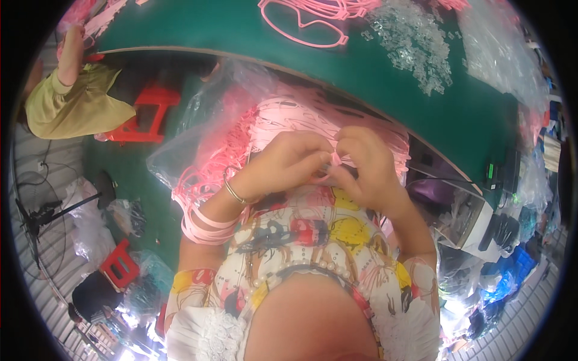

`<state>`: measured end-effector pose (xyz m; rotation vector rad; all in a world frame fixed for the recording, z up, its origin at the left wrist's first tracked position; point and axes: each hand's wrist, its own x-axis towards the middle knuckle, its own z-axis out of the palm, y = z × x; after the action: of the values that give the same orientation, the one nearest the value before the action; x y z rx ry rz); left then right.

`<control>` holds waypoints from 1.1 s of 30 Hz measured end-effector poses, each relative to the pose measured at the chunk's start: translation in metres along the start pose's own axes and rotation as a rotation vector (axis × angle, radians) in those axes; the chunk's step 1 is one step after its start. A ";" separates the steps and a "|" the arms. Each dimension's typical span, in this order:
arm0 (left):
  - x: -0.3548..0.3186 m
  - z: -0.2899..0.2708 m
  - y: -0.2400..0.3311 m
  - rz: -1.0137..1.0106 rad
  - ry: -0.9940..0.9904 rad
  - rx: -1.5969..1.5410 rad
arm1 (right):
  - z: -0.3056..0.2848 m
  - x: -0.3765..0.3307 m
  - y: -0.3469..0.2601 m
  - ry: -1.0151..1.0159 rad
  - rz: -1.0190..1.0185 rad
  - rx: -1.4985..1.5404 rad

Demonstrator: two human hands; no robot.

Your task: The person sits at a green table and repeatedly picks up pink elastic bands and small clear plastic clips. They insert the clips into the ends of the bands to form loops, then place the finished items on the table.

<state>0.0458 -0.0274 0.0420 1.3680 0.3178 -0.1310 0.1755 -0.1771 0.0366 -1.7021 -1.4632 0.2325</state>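
Observation:
My left hand and my right hand meet in front of my chest, thumbs and fingertips closed in a pinch. Between them is a small piece of a pink rubbery strap; most of it is hidden by the fingers. Whether a clear plastic piece is also in the pinch is too small to tell. Several looped pink straps hang round my left forearm, below a bracelet. Just beyond my hands lies a large heap of pink straps, partly inside a clear plastic bag.
A green table curves across the far side, bearing pink strap loops, a pile of small clear plastic pieces and clear plastic sheeting. At the left, a person in a yellow-green top is beside a red stool.

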 end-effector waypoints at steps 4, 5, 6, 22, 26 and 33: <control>0.005 -0.003 0.002 0.077 0.010 0.442 | -0.002 0.001 -0.001 0.123 -0.243 -0.267; 0.005 -0.003 0.002 0.056 0.035 0.463 | -0.007 0.001 -0.010 0.147 -0.261 -0.224; 0.005 -0.003 0.000 0.036 0.061 0.485 | -0.009 0.001 -0.015 0.171 -0.280 -0.179; -0.018 -0.026 0.008 -0.135 0.032 -0.230 | 0.016 -0.002 0.056 -0.362 0.471 1.171; -0.015 -0.024 0.009 -0.243 0.080 -0.133 | 0.009 0.003 0.045 -0.350 0.413 1.004; -0.014 -0.021 0.006 -0.133 0.071 0.054 | -0.015 0.019 0.039 -0.381 0.263 0.732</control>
<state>0.0316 -0.0066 0.0486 1.4072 0.4678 -0.2023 0.2188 -0.1658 0.0256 -1.2626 -1.1825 1.1378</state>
